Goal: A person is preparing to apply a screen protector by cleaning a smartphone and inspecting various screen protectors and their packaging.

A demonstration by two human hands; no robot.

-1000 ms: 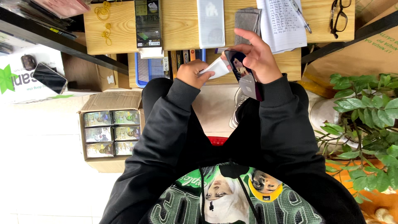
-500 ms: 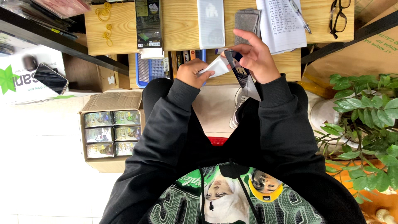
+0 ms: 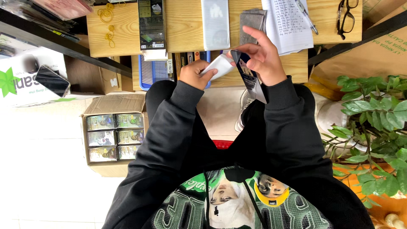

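**Phone being wiped above the near edge of the desk**

Dark, flat smartphone (image 3: 249, 76) is being held in the right hand (image 3: 262, 59), fingers and thumb closing round its upper end so the glossy face is tilting toward the other hand. It is hanging over the near edge of the pale wooden desk (image 3: 186, 25), above the person's lap, apparently so both hands can be working on it freely. The left hand (image 3: 196, 74) is pinching a folded white wipe (image 3: 220, 67), whose tip is meeting the phone's top edge. Farther back on the desk, a long grey-white package (image 3: 215, 23), a grey cloth (image 3: 252, 21) and a handwritten paper sheet (image 3: 289, 23) are lying, with black-framed glasses (image 3: 347, 17) sitting toward the right corner. A cardboard box of small packs (image 3: 111, 136) is standing on the floor.
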